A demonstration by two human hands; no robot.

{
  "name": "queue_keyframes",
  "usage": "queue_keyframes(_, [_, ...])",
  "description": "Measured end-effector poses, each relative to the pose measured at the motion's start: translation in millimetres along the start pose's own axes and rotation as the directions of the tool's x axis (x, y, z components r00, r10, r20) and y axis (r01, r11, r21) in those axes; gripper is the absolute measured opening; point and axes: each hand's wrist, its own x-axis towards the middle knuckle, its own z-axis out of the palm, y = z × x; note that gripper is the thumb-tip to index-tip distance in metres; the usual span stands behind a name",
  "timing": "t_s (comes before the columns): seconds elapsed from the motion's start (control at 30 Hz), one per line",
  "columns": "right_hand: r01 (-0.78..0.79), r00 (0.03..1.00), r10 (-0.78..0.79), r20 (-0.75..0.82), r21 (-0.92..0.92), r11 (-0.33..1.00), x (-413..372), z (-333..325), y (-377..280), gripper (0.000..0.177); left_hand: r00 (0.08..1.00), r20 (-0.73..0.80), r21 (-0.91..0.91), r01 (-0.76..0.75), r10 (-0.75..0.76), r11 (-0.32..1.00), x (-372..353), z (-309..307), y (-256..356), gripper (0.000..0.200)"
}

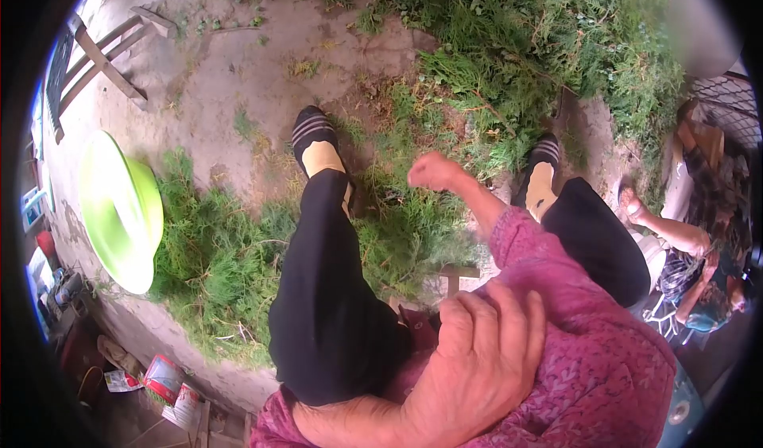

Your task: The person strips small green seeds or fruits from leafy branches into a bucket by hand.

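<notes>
Nearest the camera, resting a bare left hand point(481, 352) on the pink patterned cloth sleeve point(592, 321) of the other arm, with fingers slightly spread and curving over the fabric; from the left edge, showing a brown wooden frame point(99, 62) with crossing bars near the top, standing on a bare grey-brown floor point(246, 58); just below, showing a lime-green round plastic basin point(149, 201); in the lower left corner, keeping a red-and-white round bucket point(163, 376) close beside a white round bucket with red markings point(184, 407); right of the basin, spreading green feathery leafy branches point(214, 273) over the floor, continuing behind the left leg and on between the two feet; toward the middle, setting a black striped slip-on left shoe point(312, 122) on the floor, stretching out below black cloth trousers point(330, 313); between the feet, extending a bare right hand point(435, 171) above the branches, with fingers curling loosely inward; not being able to tell of anything pinched inside, nor of contact with the greenery; farther right, piling up a larger heap of the same branches point(540, 34) at the top, near a black striped slip-on right shoe point(544, 146); at the right edge, showing a second person point(675, 232) with bare limbs and dark clothing, too warped for making out posture, below a dark wire mesh point(731, 106).
</notes>
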Motion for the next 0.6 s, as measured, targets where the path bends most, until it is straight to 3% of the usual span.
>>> queue_keyframes(0.03, [0.168, 0.976, -0.126, 0.176, -0.245, 0.955, -5.1, 3.5, 1.5, 0.020, 1.000, -0.015, -0.014, 0.005, -0.005, 1.000, -0.5, 0.4, 0.1, 0.033])
queue_keyframes(0.07, [0.168, 0.976, -0.126, 0.175, -0.246, 0.955, -7.2, 5.4, 5.3, 0.020, 0.999, -0.031, -0.026, 0.011, -0.012, 1.000, -0.9, 0.6, 0.2, 0.033])
queue_keyframes(0.13, [-0.056, 0.995, 0.073, 0.063, -0.238, 0.970, -13.4, 5.0, 8.9, 0.019, 1.000, -0.027, -0.028, 0.013, -0.014, 1.000, -1.4, -0.1, -0.3, 0.033])
queue_keyframes(0.17, [-0.122, 0.990, 0.124, -0.070, 0.025, 0.992, -19.1, 0.6, 11.9, 0.016, 1.000, -0.020, -0.032, 0.015, -0.015, 0.999, -2.3, -0.3, -0.6, 0.033])
queue_keyframes(0.2, [-0.125, 0.990, 0.126, -0.067, 0.026, 0.992, -22.5, -4.3, 11.3, 0.016, 1.000, -0.016, -0.034, 0.017, -0.018, 0.999, -3.0, 0.1, -1.2, 0.033])
queue_keyframes(0.27, [-0.053, 0.920, 0.152, -0.360, 0.271, 0.961, -22.4, -15.7, 12.6, 0.016, 1.000, -0.028, -0.015, -0.003, 0.003, 1.000, -4.0, 0.7, -2.1, 0.033])
queue_keyframes(0.3, [-0.055, 0.920, 0.155, -0.361, 0.274, 0.960, -13.7, -19.7, 20.4, 0.016, 1.000, -0.026, -0.018, -0.005, 0.005, 1.000, -3.8, 0.1, -1.7, 0.033])
queue_keyframes(0.37, [0.019, 0.871, -0.061, -0.488, -0.089, 0.996, 8.4, -24.3, 37.7, 0.019, 1.000, -0.023, -0.031, 0.003, -0.004, 1.000, -2.4, -1.4, -1.6, 0.033])
queue_keyframes(0.4, [0.020, 0.871, -0.063, -0.487, -0.091, 0.996, 8.8, -22.6, 35.6, 0.019, 1.000, -0.025, -0.030, 0.004, -0.005, 1.000, -2.0, -1.3, -1.5, 0.033])
queue_keyframes(0.47, [-0.089, 0.836, -0.160, -0.525, -0.417, 0.904, 14.1, -13.9, 29.7, 0.021, 0.999, -0.046, -0.014, 0.012, -0.012, 1.000, -1.7, 0.1, -2.0, 0.033])
queue_keyframes(0.6, [-0.129, 0.833, -0.199, -0.516, -0.531, 0.837, 18.2, -6.6, 16.2, 0.019, 0.999, -0.041, -0.019, 0.030, -0.030, 0.999, -2.2, 2.3, -3.0, 0.033])
